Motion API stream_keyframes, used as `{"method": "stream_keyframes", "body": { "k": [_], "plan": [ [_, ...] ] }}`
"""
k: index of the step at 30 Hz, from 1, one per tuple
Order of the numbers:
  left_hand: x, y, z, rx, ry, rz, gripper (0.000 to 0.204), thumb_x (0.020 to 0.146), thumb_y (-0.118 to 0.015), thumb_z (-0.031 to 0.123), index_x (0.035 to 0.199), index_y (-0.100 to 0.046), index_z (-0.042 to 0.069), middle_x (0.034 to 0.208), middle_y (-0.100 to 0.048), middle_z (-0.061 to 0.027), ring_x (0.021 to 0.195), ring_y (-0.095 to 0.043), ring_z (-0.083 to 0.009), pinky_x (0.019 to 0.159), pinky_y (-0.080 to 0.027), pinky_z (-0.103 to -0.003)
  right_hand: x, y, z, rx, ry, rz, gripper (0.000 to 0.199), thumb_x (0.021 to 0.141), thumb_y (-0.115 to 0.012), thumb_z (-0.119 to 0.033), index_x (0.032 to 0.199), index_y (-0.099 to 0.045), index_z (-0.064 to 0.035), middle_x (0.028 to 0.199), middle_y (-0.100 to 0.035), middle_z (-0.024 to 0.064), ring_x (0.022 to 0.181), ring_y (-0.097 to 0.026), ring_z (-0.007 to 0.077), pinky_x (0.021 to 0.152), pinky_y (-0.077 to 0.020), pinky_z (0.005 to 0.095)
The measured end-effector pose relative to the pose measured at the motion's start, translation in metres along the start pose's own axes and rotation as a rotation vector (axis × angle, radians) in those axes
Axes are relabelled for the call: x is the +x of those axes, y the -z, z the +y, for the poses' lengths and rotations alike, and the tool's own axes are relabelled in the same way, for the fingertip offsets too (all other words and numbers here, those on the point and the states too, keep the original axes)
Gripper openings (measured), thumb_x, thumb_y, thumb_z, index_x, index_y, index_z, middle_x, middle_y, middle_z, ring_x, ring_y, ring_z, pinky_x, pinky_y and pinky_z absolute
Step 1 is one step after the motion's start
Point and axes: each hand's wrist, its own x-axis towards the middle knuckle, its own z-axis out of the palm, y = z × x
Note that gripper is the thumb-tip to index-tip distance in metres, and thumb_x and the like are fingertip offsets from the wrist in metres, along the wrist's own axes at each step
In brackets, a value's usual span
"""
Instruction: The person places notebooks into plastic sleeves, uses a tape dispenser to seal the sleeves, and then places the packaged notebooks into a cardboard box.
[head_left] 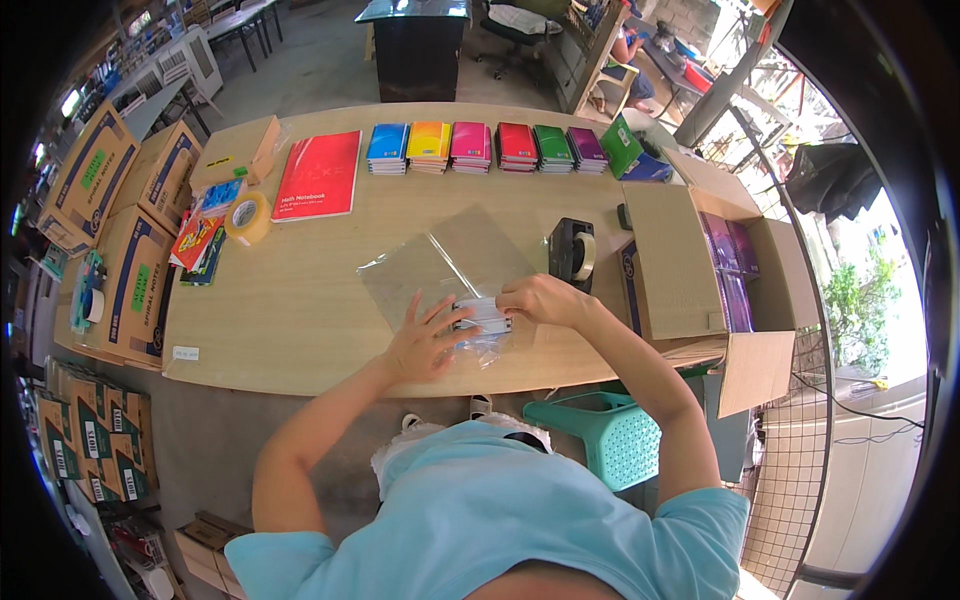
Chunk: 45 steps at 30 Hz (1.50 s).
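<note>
A small white stack [485, 317], wrapped in clear plastic, lies near the table's front edge. My left hand [422, 345] rests on its left side with the fingers spread, pressing it flat. At its upper right corner, the fingertips of my right hand [540, 302] are pinched together; what is between them is too small to make out. Loose clear plastic [487, 352] crumples out below the stack. Flat clear plastic sheets [480, 245] lie just beyond both hands. To the right of these stands a black tape dispenser [571, 250] with a roll of clear tape.
Along the table's [330, 330] far side are a large red notebook [318, 177] and several colourful notebook stacks [470, 147]. A wide tape roll [247, 218] sits left. An open carton [680, 270] of purple notebooks is at right, cardboard boxes [135, 275] at left, a green stool [610, 440] below.
</note>
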Motion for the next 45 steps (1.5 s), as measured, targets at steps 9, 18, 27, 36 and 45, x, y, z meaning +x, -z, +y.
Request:
{"method": "stream_keyframes", "body": {
  "k": [9,18,27,36,45],
  "plan": [
    [0.030,0.029,-0.022,0.044,-0.156,-0.314,0.088,0.069,-0.075,0.026,0.147,-0.039,0.043,0.159,-0.027,-0.0003,0.147,-0.022,-0.0352,0.113,-0.013,-0.070,0.021,-0.016,0.008,-0.046,0.040,-0.114,0.008,0.075,-0.068,-0.008,0.077,-0.061,-0.0079,0.087,-0.065,0.0092,0.077,-0.065,0.0305,0.063,-0.0513,0.0410],
    [0.038,0.031,-0.029,0.049,-0.169,-0.394,0.094,0.069,-0.073,0.017,0.145,-0.034,0.054,0.162,-0.018,0.0017,0.147,-0.013,-0.0446,0.114,-0.016,-0.068,0.025,-0.027,0.006,0.003,0.083,0.146,0.021,0.063,-0.080,-0.008,0.077,-0.066,-0.0145,0.133,-0.052,0.0069,0.128,-0.045,0.0327,0.101,-0.0418,0.0510],
    [0.046,0.028,-0.018,0.010,-0.133,-0.205,0.086,0.070,-0.072,0.013,0.145,-0.041,0.042,0.158,-0.021,-0.0190,0.145,-0.020,-0.0449,0.116,-0.018,-0.062,0.002,-0.089,0.017,1.038,-0.529,0.385,0.120,0.067,-0.082,-0.005,0.158,-0.004,-0.0121,0.157,-0.027,0.0181,0.142,-0.032,0.0298,0.116,-0.0263,0.0458],
    [0.101,0.038,-0.005,-1.341,0.520,0.036,0.070,0.081,-0.074,0.009,0.144,-0.043,0.015,0.121,-0.061,-0.0125,0.108,-0.063,-0.0253,0.095,-0.051,-0.038,0.003,-0.093,0.026,0.811,-0.478,0.345,0.119,0.072,-0.084,-0.012,0.159,-0.002,-0.0156,0.132,-0.056,0.0220,0.119,-0.057,0.0300,0.101,-0.0456,0.0415],
    [0.053,0.023,0.022,-0.148,0.001,0.322,0.048,0.075,-0.082,0.032,0.116,-0.063,0.014,0.139,-0.045,-0.0115,0.133,-0.041,-0.0292,0.111,-0.026,-0.061,0.009,-0.095,0.023,1.131,-0.434,0.366,0.113,0.073,-0.083,-0.016,0.159,-0.009,-0.0142,0.117,-0.063,0.0159,0.108,-0.060,0.0216,0.098,-0.0458,0.0386]
  ]
}}
